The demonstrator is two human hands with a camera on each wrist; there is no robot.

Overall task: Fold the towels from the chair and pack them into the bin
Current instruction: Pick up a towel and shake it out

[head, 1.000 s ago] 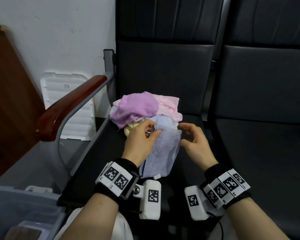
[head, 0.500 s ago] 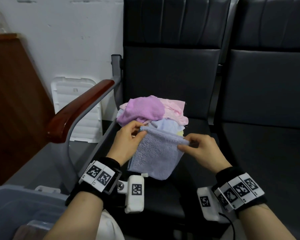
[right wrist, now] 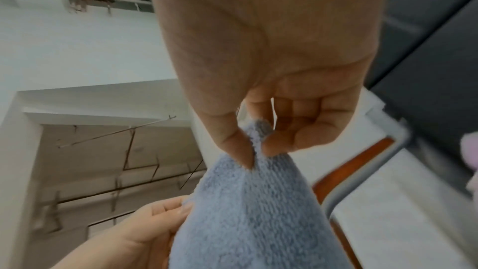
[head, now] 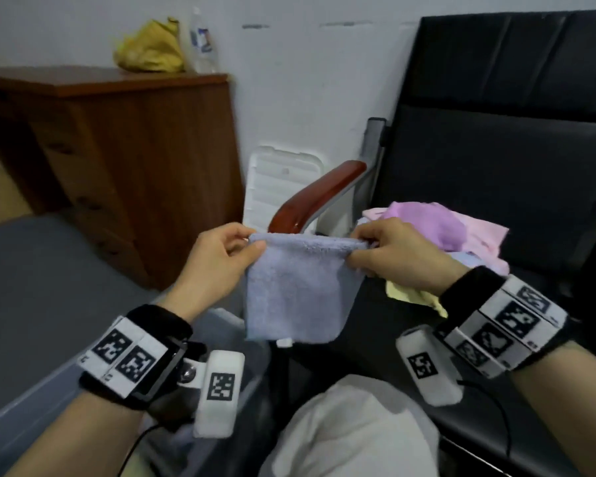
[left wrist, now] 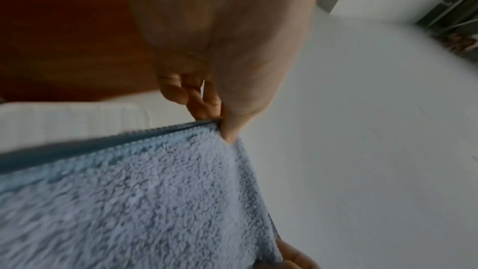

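Observation:
A folded light-blue towel [head: 295, 287] hangs in the air between my hands, left of the chair. My left hand [head: 226, 258] pinches its top left corner between thumb and fingers. My right hand [head: 384, 254] pinches the top right corner. The left wrist view shows the thumb on the towel's hem [left wrist: 129, 191], and the right wrist view shows the corner [right wrist: 258, 134] squeezed between thumb and forefinger. On the black chair seat [head: 496, 356] lies a pile: a purple towel [head: 424, 223], a pink one [head: 482, 235] and a yellow one [head: 413, 297]. The translucent bin's rim [head: 31, 404] shows at the lower left.
A chair armrest [head: 310, 197] with a red-brown wooden top stands just behind the hanging towel. A white ridged lid [head: 276, 187] leans on the wall. A wooden cabinet [head: 145, 160] at the left carries a yellow bag [head: 148, 49] and a bottle [head: 202, 43].
Both hands have lifted the blue towel off the seat and carried it left, past the armrest and over toward the bin. The head view has swung left with them.

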